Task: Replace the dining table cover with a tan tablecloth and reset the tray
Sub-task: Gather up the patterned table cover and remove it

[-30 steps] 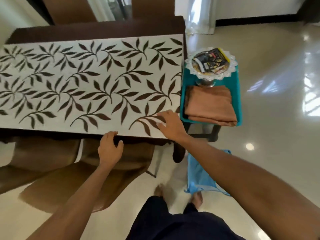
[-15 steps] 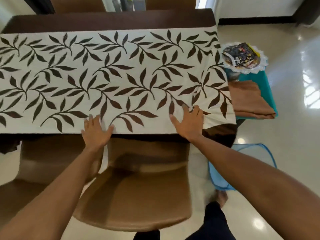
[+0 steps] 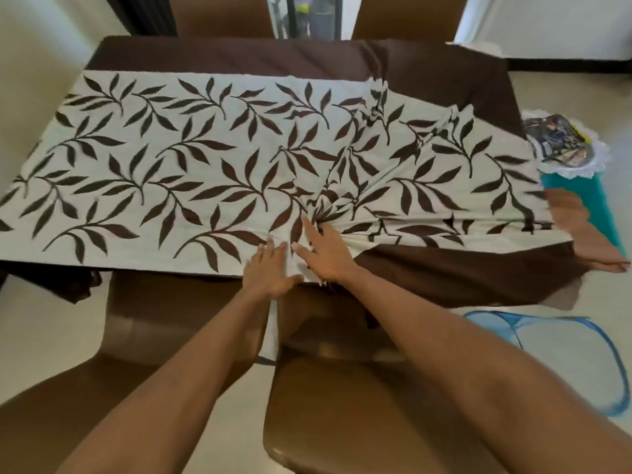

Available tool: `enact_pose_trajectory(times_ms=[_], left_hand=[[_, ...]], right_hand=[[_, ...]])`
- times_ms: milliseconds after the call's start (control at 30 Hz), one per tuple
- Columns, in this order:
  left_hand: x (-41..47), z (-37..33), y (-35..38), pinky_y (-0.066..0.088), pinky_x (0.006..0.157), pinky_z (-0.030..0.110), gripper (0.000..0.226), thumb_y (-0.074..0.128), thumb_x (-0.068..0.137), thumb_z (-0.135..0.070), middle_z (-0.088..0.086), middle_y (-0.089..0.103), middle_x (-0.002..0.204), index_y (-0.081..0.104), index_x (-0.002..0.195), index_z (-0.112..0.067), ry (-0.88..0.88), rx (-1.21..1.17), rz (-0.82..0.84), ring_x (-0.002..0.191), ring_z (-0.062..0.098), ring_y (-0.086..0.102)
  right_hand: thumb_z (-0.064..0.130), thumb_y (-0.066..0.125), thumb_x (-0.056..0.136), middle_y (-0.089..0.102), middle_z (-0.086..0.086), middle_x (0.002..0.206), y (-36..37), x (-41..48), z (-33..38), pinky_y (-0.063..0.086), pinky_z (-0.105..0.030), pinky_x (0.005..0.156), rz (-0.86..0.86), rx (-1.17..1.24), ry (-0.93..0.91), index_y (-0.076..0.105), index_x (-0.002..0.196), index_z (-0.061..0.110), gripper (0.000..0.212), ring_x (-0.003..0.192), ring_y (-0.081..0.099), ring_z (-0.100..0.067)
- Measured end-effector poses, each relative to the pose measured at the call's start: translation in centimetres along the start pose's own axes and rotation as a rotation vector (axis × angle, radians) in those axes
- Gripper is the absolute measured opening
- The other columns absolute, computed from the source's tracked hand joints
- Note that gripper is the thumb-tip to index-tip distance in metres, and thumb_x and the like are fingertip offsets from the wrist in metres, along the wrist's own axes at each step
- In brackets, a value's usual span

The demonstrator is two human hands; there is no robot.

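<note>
1. Pressing flat on the cream table cover with brown leaf print [image 3: 205, 165], the left hand [image 3: 270, 270] lies at the table's 6 o'clock edge, fingers straight and close together.
2. The right hand [image 3: 326, 254], just beside it, spreads its fingers on the cover, where folds bunch and fan toward 2 o'clock.
3. A dark brown undercloth [image 3: 444, 271] shows at 12 and 4 o'clock.
4. The folded tan tablecloth [image 3: 590, 236] lies on a teal surface [image 3: 593, 196] at 3 o'clock, below a white lace-rimmed tray [image 3: 581, 165].
5. A brown padded chair [image 3: 359, 405] stands between the person and the table, with a blue mesh hamper [image 3: 564, 354] at 4 o'clock.
6. The print on the tray's packets is too blurred to read.
</note>
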State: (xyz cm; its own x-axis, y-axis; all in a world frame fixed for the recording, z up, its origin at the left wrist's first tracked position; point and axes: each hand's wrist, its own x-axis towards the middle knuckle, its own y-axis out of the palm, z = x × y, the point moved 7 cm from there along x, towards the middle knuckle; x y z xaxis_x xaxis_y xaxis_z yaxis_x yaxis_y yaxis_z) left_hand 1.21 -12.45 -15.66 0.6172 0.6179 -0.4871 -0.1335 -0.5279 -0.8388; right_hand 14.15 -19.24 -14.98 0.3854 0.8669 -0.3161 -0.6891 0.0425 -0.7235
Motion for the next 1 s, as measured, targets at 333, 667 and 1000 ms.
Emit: enact_pose_trajectory(times_ms=[333,667,1000], left_hand=[[-0.1,6.7,-6.2,0.042,0.090,0.018,0.029,0.059,0.098,-0.024,-0.003,0.061,0.131,0.063,0.127,-0.021,-0.018,-0.615,-0.228,0.120,0.014,0.056],[3.9,30.1,-14.2,0.037,0.106,0.056,0.069,0.066,0.089,-0.044,0.023,0.045,0.144,0.044,0.142,-0.005,-0.332,-0.147,-0.422,0.134,0.043,0.041],[5.6,34.9,-16.9,0.051,0.072,0.040,0.022,0.057,0.095,-0.015,0.019,0.069,0.099,0.073,0.101,-0.001,-0.259,-0.156,-0.609,0.090,0.038,0.065]], right_hand=[[0.069,0.048,0.089,0.039,-0.015,0.151,-3.1,1.9,-2.7,0.032,-0.051,0.113,-0.407,-0.088,0.231,0.037,0.150,0.028,0.074,0.140,0.034,-0.035],[0.099,0.020,0.074,0.017,-0.023,0.163,-1.0,5.6,0.5,0.015,-0.054,0.121,-0.327,-0.192,0.424,0.024,0.157,0.031,0.107,0.150,0.014,-0.042],[0.101,0.031,0.066,0.010,-0.017,0.167,2.8,8.5,5.7,0.015,-0.053,0.122,-0.255,-0.241,0.421,0.021,0.158,0.030,0.116,0.152,0.009,-0.039]])
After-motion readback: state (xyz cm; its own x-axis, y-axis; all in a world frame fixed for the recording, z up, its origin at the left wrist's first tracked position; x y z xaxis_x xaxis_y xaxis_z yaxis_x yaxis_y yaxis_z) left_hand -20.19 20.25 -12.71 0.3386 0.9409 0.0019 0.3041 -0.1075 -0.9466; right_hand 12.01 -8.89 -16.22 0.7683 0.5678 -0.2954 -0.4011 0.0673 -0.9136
